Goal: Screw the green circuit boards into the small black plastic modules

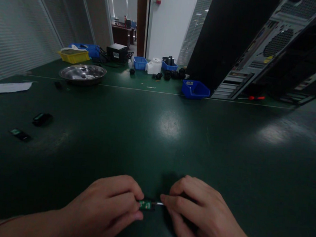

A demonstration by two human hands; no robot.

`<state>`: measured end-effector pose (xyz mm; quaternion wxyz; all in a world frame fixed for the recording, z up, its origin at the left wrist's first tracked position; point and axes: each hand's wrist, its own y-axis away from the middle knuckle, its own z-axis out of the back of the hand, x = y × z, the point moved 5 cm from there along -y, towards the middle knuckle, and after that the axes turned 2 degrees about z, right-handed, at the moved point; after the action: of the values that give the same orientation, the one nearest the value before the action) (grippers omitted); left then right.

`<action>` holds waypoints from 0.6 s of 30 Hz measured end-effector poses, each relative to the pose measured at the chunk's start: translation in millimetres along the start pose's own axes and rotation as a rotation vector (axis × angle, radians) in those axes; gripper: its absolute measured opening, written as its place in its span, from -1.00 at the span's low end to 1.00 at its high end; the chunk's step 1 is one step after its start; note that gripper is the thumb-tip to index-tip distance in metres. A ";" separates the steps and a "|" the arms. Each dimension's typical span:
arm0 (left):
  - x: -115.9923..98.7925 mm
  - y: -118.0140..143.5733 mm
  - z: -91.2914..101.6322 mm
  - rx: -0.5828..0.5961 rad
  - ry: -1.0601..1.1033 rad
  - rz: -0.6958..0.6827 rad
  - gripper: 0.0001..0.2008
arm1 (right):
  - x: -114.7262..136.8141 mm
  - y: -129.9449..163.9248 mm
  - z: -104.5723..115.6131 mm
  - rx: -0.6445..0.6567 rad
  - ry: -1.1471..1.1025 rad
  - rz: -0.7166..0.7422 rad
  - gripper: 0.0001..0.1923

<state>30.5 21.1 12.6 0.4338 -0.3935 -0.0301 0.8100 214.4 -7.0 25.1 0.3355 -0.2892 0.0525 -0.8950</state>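
My left hand (110,207) pinches a small green circuit board (145,205) between thumb and fingers, low over the dark green table (156,133). My right hand (193,215) is closed just to the right of it, and a thin silvery tip (160,203) pokes out from its fingers toward the board. What the right hand grips is mostly hidden inside the fist. The two hands nearly touch at the board.
Two small dark parts (42,119) (20,134) lie at the left, with a sheet of paper (7,88) beyond. At the back stand a metal bowl (82,73), yellow (74,56) and blue bins (194,89), a red screwdriver (256,98) and open computer cases (265,47).
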 end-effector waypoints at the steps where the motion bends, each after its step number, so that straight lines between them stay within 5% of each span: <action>1: 0.2 -0.2 -0.1 0.003 0.006 0.004 -0.87 | 0.1 -0.3 -0.1 0.004 0.000 -0.005 -0.77; 18: 1.3 -4.5 2.0 -0.003 0.139 0.052 -0.82 | -3.3 -1.5 -4.2 0.017 -0.040 -0.019 -0.72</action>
<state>31.8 25.4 15.0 0.4131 -0.4502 0.0091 0.7916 213.2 -4.1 20.4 0.3302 -0.3045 0.0356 -0.8927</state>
